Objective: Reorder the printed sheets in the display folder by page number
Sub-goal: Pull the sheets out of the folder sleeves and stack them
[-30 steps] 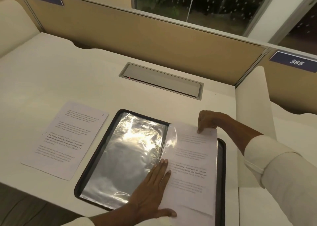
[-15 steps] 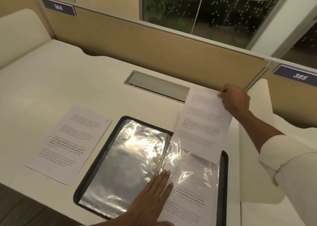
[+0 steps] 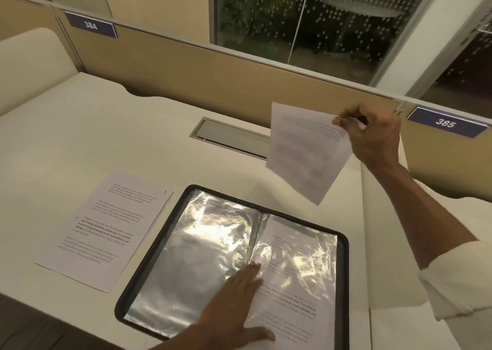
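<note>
folder sleeves (image 3: 210, 246): glossy, crinkled clear plastic
loose sheets (image 3: 106, 230): matt white paper
desk (image 3: 80, 142): smooth, matt

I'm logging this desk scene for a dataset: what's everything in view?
display folder: one, black-edged, open on desk, near side
loose sheet: one, white, on desk left of folder, marked 1
sleeved sheet: one, white, folder's right sleeve
raised sheet: one, white, in the air
empty sleeve: one, clear, folder's left side
cable hatch: one, grey, set in desk
partition: one, tan, behind desk
number plates: two, dark blue, on partition
left hand: one, flat on folder, by spine
right hand: one, pinching raised sheet
</note>
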`<state>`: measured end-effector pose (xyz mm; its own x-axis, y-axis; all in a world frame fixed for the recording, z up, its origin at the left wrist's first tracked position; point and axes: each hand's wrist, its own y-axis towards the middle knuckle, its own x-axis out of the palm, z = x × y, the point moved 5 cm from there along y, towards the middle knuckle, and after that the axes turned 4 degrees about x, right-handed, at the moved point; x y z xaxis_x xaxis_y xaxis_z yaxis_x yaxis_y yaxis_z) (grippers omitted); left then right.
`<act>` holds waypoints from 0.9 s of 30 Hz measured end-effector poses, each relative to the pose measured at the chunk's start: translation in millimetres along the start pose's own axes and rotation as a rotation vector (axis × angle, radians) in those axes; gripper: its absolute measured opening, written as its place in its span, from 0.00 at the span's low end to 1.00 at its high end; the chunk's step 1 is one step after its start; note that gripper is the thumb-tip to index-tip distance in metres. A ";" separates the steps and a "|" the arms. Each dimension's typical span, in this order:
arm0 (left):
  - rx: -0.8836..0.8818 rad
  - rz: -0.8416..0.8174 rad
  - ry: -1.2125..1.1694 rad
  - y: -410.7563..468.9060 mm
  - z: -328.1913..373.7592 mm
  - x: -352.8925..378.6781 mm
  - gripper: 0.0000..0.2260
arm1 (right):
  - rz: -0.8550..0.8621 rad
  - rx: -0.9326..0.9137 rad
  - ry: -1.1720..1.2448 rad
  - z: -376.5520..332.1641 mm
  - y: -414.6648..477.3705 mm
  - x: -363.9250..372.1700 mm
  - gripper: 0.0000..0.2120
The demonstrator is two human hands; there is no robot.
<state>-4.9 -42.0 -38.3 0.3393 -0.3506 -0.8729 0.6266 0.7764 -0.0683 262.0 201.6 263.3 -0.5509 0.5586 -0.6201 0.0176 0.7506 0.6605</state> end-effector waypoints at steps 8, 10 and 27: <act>-0.416 0.714 -0.588 3.2 -47.8 -126.6 0.52 | -0.280 0.265 0.391 -44.0 -37.1 7.4 0.06; -0.488 0.748 -0.686 -0.9 -60.9 -155.4 0.48 | -0.350 0.321 0.498 -57.8 -44.3 19.4 0.05; -0.837 0.673 -0.801 -155.4 -221.8 -211.6 0.09 | -0.804 1.074 0.776 -199.1 -243.6 249.2 0.13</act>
<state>-329.7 27.8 49.8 0.9050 0.2394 -0.3515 -0.3414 0.9019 -0.2646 -45.6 87.7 32.1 -0.9851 -0.1608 -0.0618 -0.1022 0.8344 -0.5415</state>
